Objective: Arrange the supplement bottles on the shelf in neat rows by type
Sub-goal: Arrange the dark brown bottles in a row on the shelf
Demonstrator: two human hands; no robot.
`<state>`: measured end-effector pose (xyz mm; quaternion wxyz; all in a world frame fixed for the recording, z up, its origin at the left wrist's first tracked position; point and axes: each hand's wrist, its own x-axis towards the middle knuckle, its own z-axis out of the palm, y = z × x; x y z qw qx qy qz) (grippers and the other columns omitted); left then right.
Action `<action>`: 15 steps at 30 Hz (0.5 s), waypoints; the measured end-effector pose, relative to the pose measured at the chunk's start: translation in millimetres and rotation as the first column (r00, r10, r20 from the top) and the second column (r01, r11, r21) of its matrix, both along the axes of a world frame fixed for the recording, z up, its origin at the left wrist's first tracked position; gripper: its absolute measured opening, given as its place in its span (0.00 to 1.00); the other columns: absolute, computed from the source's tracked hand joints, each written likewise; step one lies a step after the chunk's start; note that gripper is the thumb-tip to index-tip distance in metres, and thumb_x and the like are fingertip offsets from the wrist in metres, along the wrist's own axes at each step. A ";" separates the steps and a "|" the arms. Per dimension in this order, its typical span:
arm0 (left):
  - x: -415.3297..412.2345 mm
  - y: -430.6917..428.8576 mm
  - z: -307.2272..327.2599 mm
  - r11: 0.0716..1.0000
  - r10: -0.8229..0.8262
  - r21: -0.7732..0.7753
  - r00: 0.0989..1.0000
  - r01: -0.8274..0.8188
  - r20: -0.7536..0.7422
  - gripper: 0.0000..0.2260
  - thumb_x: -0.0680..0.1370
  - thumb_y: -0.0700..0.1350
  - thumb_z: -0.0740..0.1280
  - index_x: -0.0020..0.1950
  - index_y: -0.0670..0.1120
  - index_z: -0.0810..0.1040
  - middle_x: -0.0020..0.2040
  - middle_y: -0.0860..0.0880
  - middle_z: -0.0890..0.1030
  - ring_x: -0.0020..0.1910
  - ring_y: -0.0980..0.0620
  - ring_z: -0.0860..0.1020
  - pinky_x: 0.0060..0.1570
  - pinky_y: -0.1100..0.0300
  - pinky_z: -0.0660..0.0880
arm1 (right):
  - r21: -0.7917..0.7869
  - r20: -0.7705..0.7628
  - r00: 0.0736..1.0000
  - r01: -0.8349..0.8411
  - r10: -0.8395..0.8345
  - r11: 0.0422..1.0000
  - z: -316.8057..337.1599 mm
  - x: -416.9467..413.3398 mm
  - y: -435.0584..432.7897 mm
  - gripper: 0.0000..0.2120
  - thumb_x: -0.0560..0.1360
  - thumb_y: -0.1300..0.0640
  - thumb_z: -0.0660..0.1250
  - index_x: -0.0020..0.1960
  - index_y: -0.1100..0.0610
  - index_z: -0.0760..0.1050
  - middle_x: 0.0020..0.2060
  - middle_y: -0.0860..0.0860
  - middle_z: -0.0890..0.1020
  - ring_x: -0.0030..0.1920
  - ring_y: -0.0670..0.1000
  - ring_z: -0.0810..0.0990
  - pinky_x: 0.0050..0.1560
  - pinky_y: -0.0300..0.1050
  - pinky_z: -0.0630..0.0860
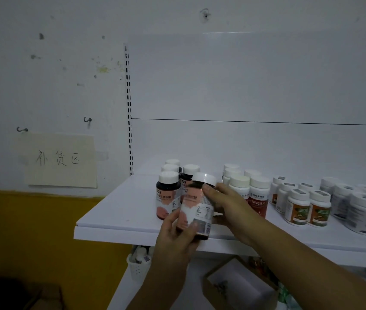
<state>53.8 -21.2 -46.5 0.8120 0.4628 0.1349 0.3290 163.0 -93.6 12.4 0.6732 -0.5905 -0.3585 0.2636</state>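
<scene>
I hold a tilted pink-label bottle [196, 206] mid-frame, left hand [177, 233] and right hand [224, 202] fingers wrapped around it, above the shelf [119, 211].

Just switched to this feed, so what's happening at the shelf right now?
A person is holding one dark bottle with a pink label in both hands, left hand at its base, right hand near the white cap, tilted over the shelf front. Matching bottles stand just behind. Other types stand in rows to the right.
</scene>
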 end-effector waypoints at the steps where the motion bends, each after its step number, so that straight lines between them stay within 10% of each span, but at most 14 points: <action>1: -1.4 1.2 1.7 0.993 -0.092 -0.072 0.995 0.094 0.035 0.15 0.71 0.42 0.67 0.57 0.47 0.74 0.51 0.45 0.82 0.51 0.47 0.80 0.47 0.53 0.79 | 0.026 -0.047 0.999 -0.018 0.019 1.000 -0.9 1.8 -0.7 0.13 0.76 0.52 0.64 0.58 0.57 0.74 0.47 0.53 0.83 0.48 0.51 0.82 0.41 0.45 0.79; 6: 0.8 6.0 -4.2 0.994 -0.083 0.063 0.996 0.085 -0.031 0.23 0.66 0.48 0.69 0.60 0.44 0.74 0.55 0.42 0.81 0.53 0.45 0.81 0.51 0.50 0.79 | 0.101 -0.165 0.982 -0.080 0.096 0.992 -2.8 3.7 -0.2 0.08 0.77 0.56 0.61 0.53 0.57 0.76 0.43 0.54 0.83 0.45 0.53 0.82 0.45 0.51 0.79; 15: 10.7 8.2 -5.7 0.984 0.050 0.175 0.997 -0.039 -0.056 0.18 0.69 0.43 0.69 0.59 0.46 0.74 0.55 0.46 0.82 0.52 0.48 0.81 0.49 0.56 0.80 | -0.062 0.392 0.918 0.090 -0.058 0.994 -8.5 -1.3 -11.1 0.21 0.71 0.52 0.72 0.60 0.42 0.70 0.51 0.42 0.80 0.45 0.40 0.82 0.43 0.35 0.80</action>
